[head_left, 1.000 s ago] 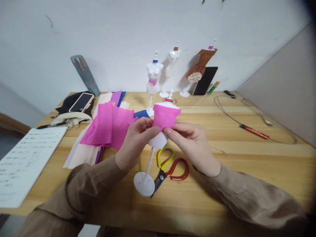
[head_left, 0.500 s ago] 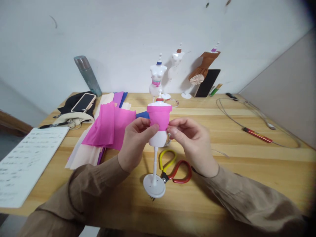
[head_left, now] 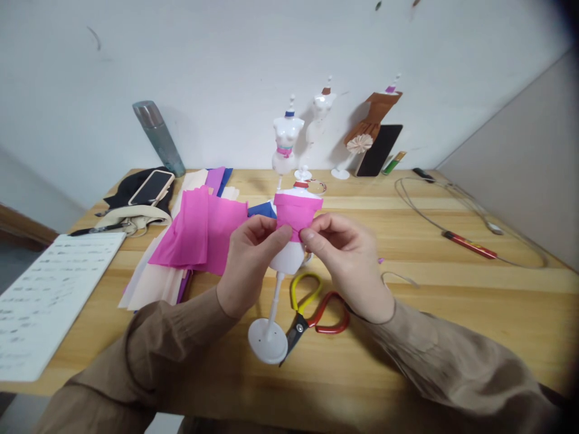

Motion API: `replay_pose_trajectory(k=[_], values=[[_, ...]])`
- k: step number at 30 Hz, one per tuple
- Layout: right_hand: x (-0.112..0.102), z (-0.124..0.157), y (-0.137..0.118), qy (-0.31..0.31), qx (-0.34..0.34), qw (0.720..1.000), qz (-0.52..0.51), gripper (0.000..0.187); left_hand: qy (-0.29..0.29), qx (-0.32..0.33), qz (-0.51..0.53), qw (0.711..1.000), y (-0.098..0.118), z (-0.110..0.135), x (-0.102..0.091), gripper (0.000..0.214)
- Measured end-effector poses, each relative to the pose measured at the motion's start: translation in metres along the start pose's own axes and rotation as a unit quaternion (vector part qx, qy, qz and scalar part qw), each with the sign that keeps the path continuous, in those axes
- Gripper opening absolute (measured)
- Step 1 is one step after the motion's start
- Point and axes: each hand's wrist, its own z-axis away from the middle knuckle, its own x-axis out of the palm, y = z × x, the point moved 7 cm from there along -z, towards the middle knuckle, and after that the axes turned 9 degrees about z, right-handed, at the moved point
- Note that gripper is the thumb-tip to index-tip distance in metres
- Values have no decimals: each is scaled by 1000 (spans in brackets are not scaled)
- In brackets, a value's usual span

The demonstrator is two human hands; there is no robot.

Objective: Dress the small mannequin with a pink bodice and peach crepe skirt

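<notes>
A small white mannequin on a stand leans between my hands, its round base toward me and its neck tipped to the right. Pink crepe paper wraps its chest and waist, with a folded band along the top. My left hand is closed on the left side of the waist, its thumb across the front of the paper. At the right side, my right hand pinches the paper between thumb and fingers. Below them lie scissors with one yellow and one red handle.
Pink paper sheets lie over paler strips at left, near a phone and a written sheet. Along the wall stand a bottle, white mannequins and one in brown paper. A red-handled cable lies right.
The mannequin has tilted, its neck moving right and its base left, uncovering more of the scissor blades. My right hand has moved slightly left, its thumb now on the front of the pink paper.
</notes>
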Motion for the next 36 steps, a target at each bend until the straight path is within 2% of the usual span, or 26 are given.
replay_pose_trajectory(k=[8, 11, 23, 29, 32, 34, 36], values=[[0, 0, -1, 36, -33, 998, 31, 21, 6, 6, -2, 1000, -2, 1, 2, 26], [1, 1, -2, 32, -50, 998, 37, 20, 5, 9, 7, 1000, -3, 1, 2, 26], [-2, 1, -3, 38, -50, 997, 33, 20, -42, 30, 3, 999, -4, 4, 6, 23], [0, 0, -1, -4, -50, 999, 19, 17, -32, 39, 18, 999, -9, 3, 3, 22], [-9, 3, -10, 6, -100, 995, 27, 10, -56, 62, 26, 996, -2, 6, 7, 20], [-22, 7, -23, 60, -155, 986, 33, 2, -74, 98, 12, 992, 9, 10, 11, 20], [-35, 15, -44, 117, -229, 966, 27, 10, -90, 141, -18, 986, 21, 16, 15, 21]])
